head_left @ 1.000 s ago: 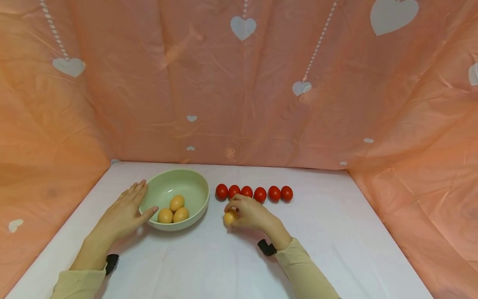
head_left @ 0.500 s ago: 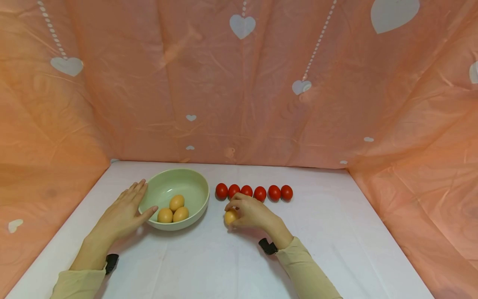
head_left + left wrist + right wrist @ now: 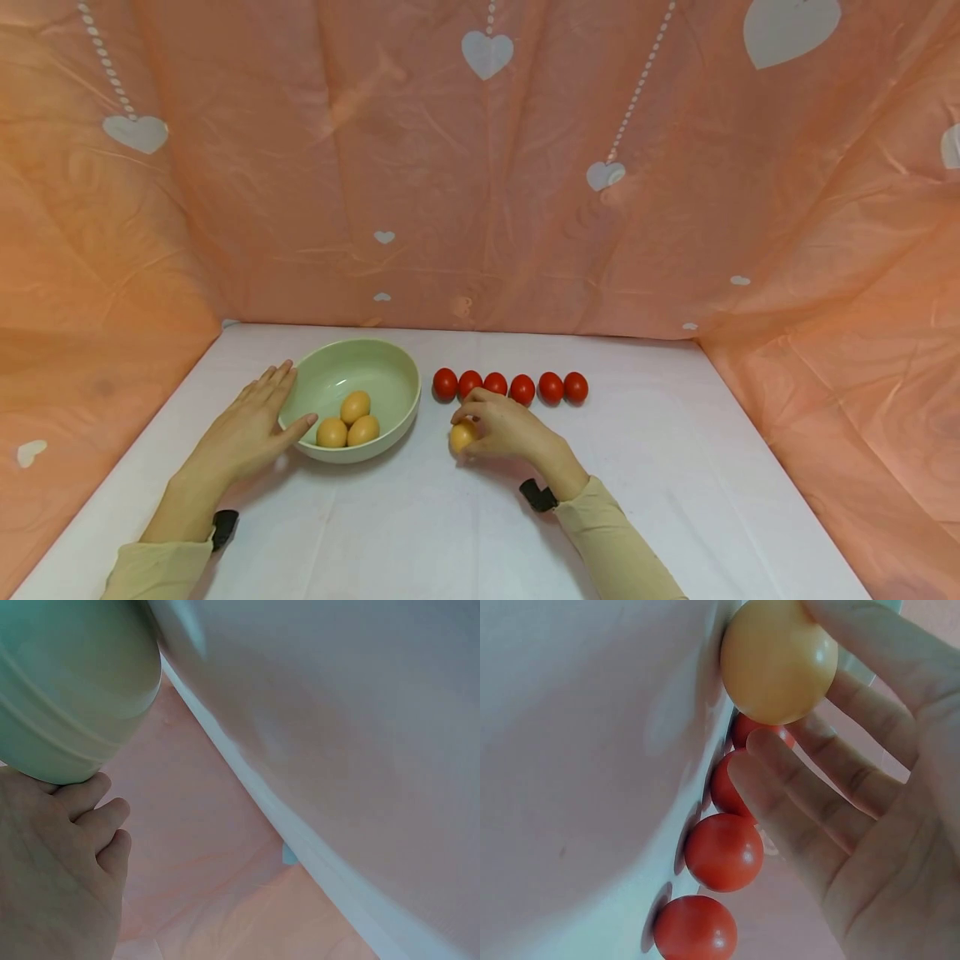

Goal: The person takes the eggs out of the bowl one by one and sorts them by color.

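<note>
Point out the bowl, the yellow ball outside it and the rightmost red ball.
Bowl (image 3: 384,379): head view, inner wall.
Yellow ball (image 3: 778,664): right wrist view, visible side.
Rightmost red ball (image 3: 576,388): head view, visible middle.

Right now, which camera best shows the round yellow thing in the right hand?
The right wrist view: the round yellow thing looks large there. The head view shows it small, partly covered by the right hand; the left wrist view doesn't show it.

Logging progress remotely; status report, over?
Left hand touching round pale green bowl. Right hand pinching oval yellow ball; three matching balls in bowl. Six glossy red balls lined behind; nothing between held ball and bowl.
</note>
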A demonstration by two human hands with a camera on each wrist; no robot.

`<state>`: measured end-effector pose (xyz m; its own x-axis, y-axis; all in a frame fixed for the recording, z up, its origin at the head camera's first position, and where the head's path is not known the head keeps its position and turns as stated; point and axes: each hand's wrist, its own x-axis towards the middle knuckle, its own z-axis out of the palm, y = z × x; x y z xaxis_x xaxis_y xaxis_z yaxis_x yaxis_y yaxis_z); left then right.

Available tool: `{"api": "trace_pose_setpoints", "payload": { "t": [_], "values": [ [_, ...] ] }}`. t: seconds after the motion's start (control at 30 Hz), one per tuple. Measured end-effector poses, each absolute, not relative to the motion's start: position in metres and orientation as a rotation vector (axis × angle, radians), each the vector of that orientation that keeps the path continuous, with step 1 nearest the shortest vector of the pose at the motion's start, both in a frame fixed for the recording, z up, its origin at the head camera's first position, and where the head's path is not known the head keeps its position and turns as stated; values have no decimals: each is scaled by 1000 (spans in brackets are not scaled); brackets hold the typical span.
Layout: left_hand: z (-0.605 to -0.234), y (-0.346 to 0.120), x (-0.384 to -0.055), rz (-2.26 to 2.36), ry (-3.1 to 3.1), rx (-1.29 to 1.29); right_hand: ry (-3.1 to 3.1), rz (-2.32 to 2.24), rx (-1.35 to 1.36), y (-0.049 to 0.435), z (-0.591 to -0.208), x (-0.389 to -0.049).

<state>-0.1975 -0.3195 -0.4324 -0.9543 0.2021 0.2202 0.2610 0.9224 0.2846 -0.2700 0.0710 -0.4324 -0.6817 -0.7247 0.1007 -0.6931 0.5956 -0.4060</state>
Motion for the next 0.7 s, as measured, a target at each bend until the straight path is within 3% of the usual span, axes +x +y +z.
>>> {"api": "trace_pose_setpoints", "payload": {
  "t": [0.43, 0.7],
  "values": [
    [-431, -318, -198, -453, -2881, -366, 2720, -726, -1220, 69, -421, -268],
    [-433, -320, -198, -462, -2879, -355, 2748, -791, -1353, 55, -409, -269]
  ]
}}
